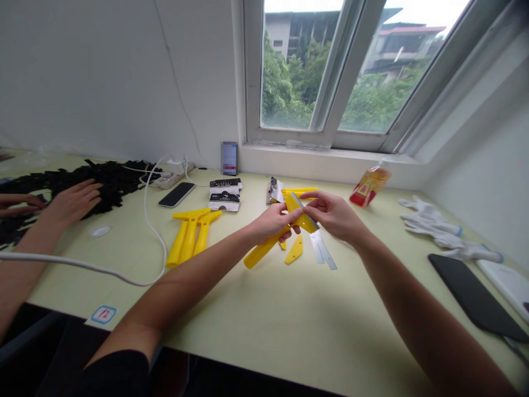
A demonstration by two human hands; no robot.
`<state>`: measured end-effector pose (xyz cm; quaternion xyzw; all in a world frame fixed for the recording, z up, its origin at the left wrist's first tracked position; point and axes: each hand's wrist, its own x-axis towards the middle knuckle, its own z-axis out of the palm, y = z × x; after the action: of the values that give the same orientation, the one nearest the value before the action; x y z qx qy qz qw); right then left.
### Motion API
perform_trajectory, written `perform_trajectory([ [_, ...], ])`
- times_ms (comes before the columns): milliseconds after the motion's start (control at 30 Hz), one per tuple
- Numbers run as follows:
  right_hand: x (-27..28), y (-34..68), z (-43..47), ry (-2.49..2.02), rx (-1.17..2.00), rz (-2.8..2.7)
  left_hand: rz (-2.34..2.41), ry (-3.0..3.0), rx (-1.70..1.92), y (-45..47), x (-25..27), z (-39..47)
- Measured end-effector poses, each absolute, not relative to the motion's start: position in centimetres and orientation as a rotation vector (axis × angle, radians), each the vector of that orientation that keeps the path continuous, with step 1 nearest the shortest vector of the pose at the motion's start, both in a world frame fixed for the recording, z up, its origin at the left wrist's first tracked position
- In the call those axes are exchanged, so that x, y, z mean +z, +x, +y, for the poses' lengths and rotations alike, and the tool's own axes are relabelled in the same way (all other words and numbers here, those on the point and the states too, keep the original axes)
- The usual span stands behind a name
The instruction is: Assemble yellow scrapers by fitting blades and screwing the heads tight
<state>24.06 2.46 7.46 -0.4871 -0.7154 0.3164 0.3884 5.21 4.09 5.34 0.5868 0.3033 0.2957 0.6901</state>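
Note:
My left hand (270, 223) is closed around a yellow scraper (262, 252), its handle slanting down to the left. A grey metal blade (313, 224) lies along the edge of the scraper's wide head. At that edge, the thumb and fingers of my right hand (336, 215) are pinched on the blade side. Below my hands, a loose yellow plastic plate (295, 250) lies on the table, with a smaller yellow piece (282, 245) partly hidden by my fingers. Loose metal blades (324, 251) lie just right of them.
Several yellow scraper handles (188, 237) lie left, near a phone (177, 194) and small boxes (224, 201). A white cable (124, 275) crosses the left side. Another person's hand (76, 201) rests by black strips (109, 184). A bottle (370, 186) and gloves (438, 226) are right.

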Motion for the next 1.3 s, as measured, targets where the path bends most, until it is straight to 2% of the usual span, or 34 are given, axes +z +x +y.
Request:
perform_trajectory([
  [333,7.7,23.7,2.1,-1.267,0.680,-1.813,0.708,1.351,0.662,4.8,6.2,4.3],
  [467,7.0,24.1,3.0,-1.289,0.633,-1.705,0.784,1.340,0.800,3.4,7.7,5.5],
  [600,4.8,22.6,4.0,-1.389,0.550,-2.077,0.836,1.277,0.994,1.4,9.2,7.0],
  [733,2.6,19.2,4.4,-1.434,0.280,-2.546,0.799,1.266,1.053,0.3,9.6,7.8],
  [967,1.3,15.7,4.4,-1.621,0.061,-2.561,0.839,1.247,1.069,0.4,9.7,7.7],
  [1100,0.9,15.2,4.6,-1.730,0.067,-2.532,0.832,1.252,1.053,0.5,9.6,7.6],
  [1300,0.6,15.8,4.9,-1.736,0.280,-2.537,0.826,1.278,1.029,0.6,9.3,7.7],
])
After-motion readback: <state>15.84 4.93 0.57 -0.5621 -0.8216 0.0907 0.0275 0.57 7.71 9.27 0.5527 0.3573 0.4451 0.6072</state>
